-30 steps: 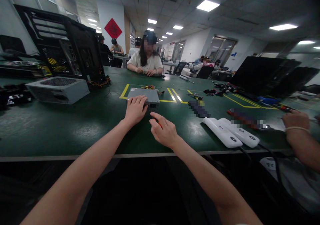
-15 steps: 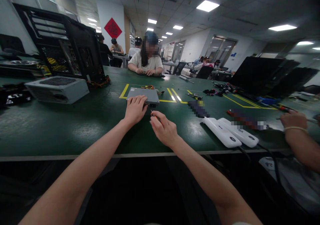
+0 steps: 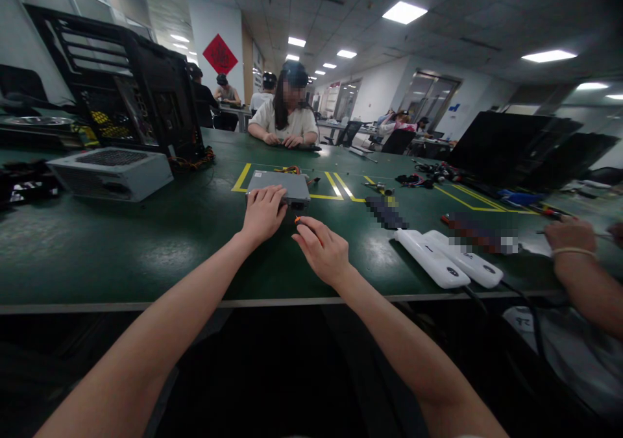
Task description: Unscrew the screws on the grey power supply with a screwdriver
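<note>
1. R hand (image 3: 322, 248), just below frame centre, is curling its fingers closed around an orange-tipped tool (image 3: 298, 220), prob. a screwdriver. The shaft is too thin/dark to make out, so can't tell if its tip is touching anything.
2. Two white cabled units (image 3: 431, 256) are lying side by side, right of centre, near the front edge of the green tabletop (image 3: 165, 256).
3. L hand (image 3: 265, 212) is lying nearly flat, fingers stretched out over the top near-left part of the slim grey PSU (image 3: 287, 181), thumb pointing toward the PSU's front; it's prob. steadying the unit, not closing round it.
4. Slim PSU is sitting approx. mid-frame, on the tabletop by the yellow tape lines; its inlet socket (image 3: 297, 206) is facing the R hand.
5. Progress, judging by this view: PSU casing is looking closed, w/ no internals showing, and its coloured leads (image 3: 292, 169) are bunching behind it. Tool work there is prob. at an early stage; screws aren't showing, so can't count what's done vs. left.
6. Larger grey PSU (image 3: 111, 172) is standing at mid-left, apart from both hands.
7. Black PC tower case (image 3: 168, 110) is towering behind it, upper left.
8. Co-worker (image 3: 282, 119) is sitting opposite, upper centre, w/ both hands on the far tabletop.
</note>
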Tool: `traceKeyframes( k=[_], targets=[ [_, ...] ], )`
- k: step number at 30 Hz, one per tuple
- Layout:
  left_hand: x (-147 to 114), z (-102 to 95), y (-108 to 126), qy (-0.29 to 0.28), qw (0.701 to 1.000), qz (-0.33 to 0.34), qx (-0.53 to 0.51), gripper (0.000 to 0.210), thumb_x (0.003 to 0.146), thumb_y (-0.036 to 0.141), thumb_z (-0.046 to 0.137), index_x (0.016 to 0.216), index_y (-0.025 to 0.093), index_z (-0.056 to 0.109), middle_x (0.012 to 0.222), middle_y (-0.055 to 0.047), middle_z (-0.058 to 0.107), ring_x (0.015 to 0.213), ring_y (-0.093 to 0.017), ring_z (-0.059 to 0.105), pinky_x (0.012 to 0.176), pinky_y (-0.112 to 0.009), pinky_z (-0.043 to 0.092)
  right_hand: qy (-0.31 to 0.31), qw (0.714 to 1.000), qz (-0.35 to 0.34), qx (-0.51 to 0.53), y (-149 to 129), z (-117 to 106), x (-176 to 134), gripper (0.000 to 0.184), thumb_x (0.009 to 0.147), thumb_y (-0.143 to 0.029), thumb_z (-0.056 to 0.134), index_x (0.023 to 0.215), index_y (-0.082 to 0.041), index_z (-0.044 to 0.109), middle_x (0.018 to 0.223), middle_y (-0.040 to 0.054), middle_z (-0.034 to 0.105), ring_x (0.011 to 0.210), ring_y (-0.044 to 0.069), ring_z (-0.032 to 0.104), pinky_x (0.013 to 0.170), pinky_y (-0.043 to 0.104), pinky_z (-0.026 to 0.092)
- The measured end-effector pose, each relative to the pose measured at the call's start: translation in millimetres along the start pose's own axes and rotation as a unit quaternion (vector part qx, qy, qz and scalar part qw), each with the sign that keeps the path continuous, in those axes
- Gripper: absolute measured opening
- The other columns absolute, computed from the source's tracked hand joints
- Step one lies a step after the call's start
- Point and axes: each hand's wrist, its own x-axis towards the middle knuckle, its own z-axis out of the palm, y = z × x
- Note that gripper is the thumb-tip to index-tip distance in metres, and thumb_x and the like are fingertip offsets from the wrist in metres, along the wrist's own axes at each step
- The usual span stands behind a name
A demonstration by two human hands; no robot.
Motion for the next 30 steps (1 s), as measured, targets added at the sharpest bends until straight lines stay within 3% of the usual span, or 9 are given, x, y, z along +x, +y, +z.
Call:
traceKeyframes(
  k=[5, 11, 17, 23, 30],
  targets=[
    [0.1, -0.3, -0.1, -0.004, 1.000, -0.003, -0.008, 0.038, 0.089, 0.029, 0.038, 0.125, 0.019, 0.048, 0.133, -0.009, 0.051, 0.122, -0.026, 0.042, 0.103, -0.044, 0.026, -0.015, 1.000, -0.025, 0.008, -2.3, -0.3, 1.1, 0.025, 0.088, -0.017, 0.047, 0.112, -0.018, 0.047, 0.117, 0.0124, 0.059, 0.107, 0.017, 0.059, 0.080, 0.025, 0.049],
    [0.1, -0.9, 0.4, -0.006, 1.000, -0.002, -0.009, 0.038, 0.089, 0.028, 0.038, 0.125, 0.019, 0.049, 0.133, -0.009, 0.051, 0.123, -0.027, 0.042, 0.103, -0.044, 0.026, 0.002, 1.000, -0.003, 0.009, 2.0, 0.1, -0.6, 0.026, 0.089, -0.021, 0.050, 0.114, -0.022, 0.047, 0.115, 0.0083, 0.062, 0.099, 0.013, 0.062, 0.077, 0.022, 0.048],
    [0.5, 0.2, 0.3, -0.004, 1.000, -0.007, -0.004, 0.038, 0.089, 0.028, 0.038, 0.125, 0.020, 0.048, 0.133, -0.009, 0.051, 0.123, -0.026, 0.042, 0.104, -0.044, 0.025, -0.026, 0.999, -0.022, 0.020, -1.8, -1.8, 1.2, 0.028, 0.087, -0.018, 0.047, 0.114, -0.017, 0.047, 0.118, 0.0135, 0.058, 0.106, 0.018, 0.059, 0.078, 0.026, 0.049],
    [0.1, -0.5, 0.3, 0.001, 1.000, 0.003, -0.004, 0.037, 0.090, 0.029, 0.037, 0.124, 0.018, 0.049, 0.133, -0.010, 0.051, 0.122, -0.026, 0.042, 0.103, -0.043, 0.026, 0.014, 1.000, 0.006, 0.012, 1.2, -0.5, 0.7, 0.030, 0.086, -0.017, 0.053, 0.114, -0.018, 0.045, 0.112, 0.0093, 0.063, 0.097, 0.014, 0.062, 0.076, 0.022, 0.049],
    [0.1, 0.6, -0.2, -0.001, 1.000, -0.001, 0.004, 0.038, 0.090, 0.029, 0.037, 0.125, 0.019, 0.048, 0.133, -0.009, 0.051, 0.123, -0.026, 0.042, 0.103, -0.043, 0.026, -0.009, 1.000, -0.012, -0.001, 0.9, -0.3, -0.5, 0.027, 0.087, -0.015, 0.048, 0.114, -0.018, 0.047, 0.117, 0.0113, 0.060, 0.102, 0.015, 0.061, 0.078, 0.023, 0.048]
  ],
)
